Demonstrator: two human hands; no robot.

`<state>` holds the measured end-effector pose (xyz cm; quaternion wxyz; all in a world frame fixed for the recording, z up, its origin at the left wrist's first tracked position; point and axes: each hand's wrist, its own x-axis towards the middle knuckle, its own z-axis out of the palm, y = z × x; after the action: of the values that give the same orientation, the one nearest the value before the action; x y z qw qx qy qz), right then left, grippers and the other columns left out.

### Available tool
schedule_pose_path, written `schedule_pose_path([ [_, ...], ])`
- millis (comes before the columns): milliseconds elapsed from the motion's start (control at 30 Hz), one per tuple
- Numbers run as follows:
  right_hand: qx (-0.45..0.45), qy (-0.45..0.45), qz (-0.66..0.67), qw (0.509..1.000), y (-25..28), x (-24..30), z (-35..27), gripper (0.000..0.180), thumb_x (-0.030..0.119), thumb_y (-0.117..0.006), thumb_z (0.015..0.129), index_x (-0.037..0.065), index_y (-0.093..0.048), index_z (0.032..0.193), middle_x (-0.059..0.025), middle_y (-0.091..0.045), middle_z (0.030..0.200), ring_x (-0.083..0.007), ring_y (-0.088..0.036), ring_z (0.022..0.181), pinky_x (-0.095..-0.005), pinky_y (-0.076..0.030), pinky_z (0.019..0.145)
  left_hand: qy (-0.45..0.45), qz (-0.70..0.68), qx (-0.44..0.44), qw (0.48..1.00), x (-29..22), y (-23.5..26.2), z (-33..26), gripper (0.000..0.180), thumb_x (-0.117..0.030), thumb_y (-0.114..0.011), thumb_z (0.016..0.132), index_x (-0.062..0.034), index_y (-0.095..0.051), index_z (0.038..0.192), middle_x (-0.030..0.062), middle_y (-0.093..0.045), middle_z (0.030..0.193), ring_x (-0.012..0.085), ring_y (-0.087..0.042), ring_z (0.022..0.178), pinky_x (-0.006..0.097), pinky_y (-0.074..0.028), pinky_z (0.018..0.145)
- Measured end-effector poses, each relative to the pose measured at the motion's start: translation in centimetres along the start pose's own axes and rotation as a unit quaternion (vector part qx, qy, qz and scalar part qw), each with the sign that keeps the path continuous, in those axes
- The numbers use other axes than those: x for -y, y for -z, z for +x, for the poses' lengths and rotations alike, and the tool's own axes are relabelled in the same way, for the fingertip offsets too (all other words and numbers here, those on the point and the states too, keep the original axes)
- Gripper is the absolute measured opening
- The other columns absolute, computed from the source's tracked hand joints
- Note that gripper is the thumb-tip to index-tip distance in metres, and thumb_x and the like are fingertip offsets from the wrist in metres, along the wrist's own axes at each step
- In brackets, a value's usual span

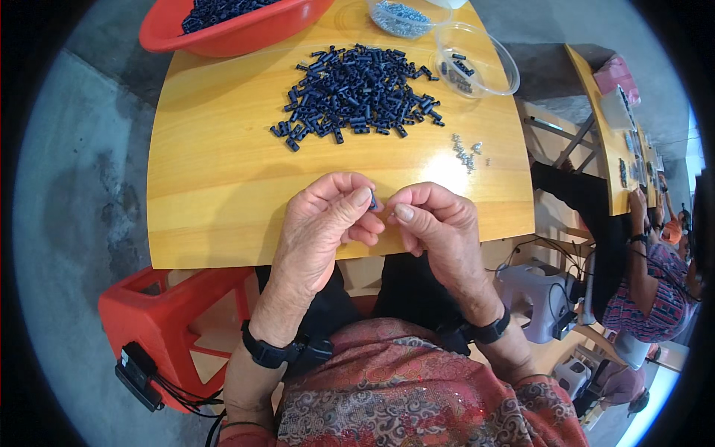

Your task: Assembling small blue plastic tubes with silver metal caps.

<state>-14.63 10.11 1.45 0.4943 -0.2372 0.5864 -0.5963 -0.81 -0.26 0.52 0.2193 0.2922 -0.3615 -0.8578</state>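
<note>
My left hand (pixel 328 220) is closed in a pinch on a small dark blue plastic piece (pixel 373 200), mostly covered by the thumb and fingers. Just to its right, almost fingertip to fingertip, my right hand (pixel 436 223) pinches with thumb and forefinger; what lies between them is too small to make out. Both hands are over the near edge of the yellow wooden table (pixel 216 201). Beyond them spreads a heap of short dark blue tubular plastic parts (pixel 357 93). Several tiny silvery screws (pixel 465 154) lie loose to the right of the heap.
A red basin (pixel 242 41) of dark parts stands far left. At the far right are a clear tub of silvery small hardware (pixel 403 20) and a clear round container (pixel 509 74) with several dark pieces. A red stool (pixel 138 305) stands lower left; people work at another table (pixel 617 190).
</note>
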Motion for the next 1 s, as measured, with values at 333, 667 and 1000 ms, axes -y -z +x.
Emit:
schedule_pose_path([
  [333,-0.091,0.297,-0.303,0.901,-0.6,-0.5,-0.3,0.013,0.003,-0.071,0.077,0.001,-0.065,0.088,-0.0061,-0.064,0.074,-0.0149,-0.061,0.063,-0.0259,-0.048,0.056,0.014,-0.15,-0.03,0.988,1.6,-1.2,-0.9,0.013,-0.012,-0.062,0.089,-0.0034,-0.061,0.1,0.0009,-0.061,0.081,0.0077,-0.058,0.067,0.021,-0.047,0.058],
  [667,-0.021,0.364,-0.362,0.858,0.7,0.5,0.1,0.012,-0.003,-0.068,0.075,0.001,-0.063,0.085,-0.0094,-0.062,0.075,-0.0223,-0.062,0.066,-0.0298,-0.049,0.057,0.039,-0.097,0.022,0.994,1.2,-0.2,-1.0,0.014,-0.01,-0.061,0.088,-0.002,-0.061,0.1,0.0044,-0.064,0.085,0.0106,-0.063,0.071,0.022,-0.053,0.062],
  [1000,0.066,0.344,-0.353,0.868,1.6,1.7,0.5,0.015,-0.005,-0.067,0.074,0.001,-0.067,0.089,-0.0096,-0.063,0.075,-0.0223,-0.063,0.067,-0.0294,-0.05,0.059,0.075,0.013,0.073,0.994,0.5,0.1,-0.8,0.016,-0.007,-0.063,0.087,0.0021,-0.06,0.1,0.0083,-0.064,0.086,0.0134,-0.065,0.071,0.023,-0.056,0.063],
])
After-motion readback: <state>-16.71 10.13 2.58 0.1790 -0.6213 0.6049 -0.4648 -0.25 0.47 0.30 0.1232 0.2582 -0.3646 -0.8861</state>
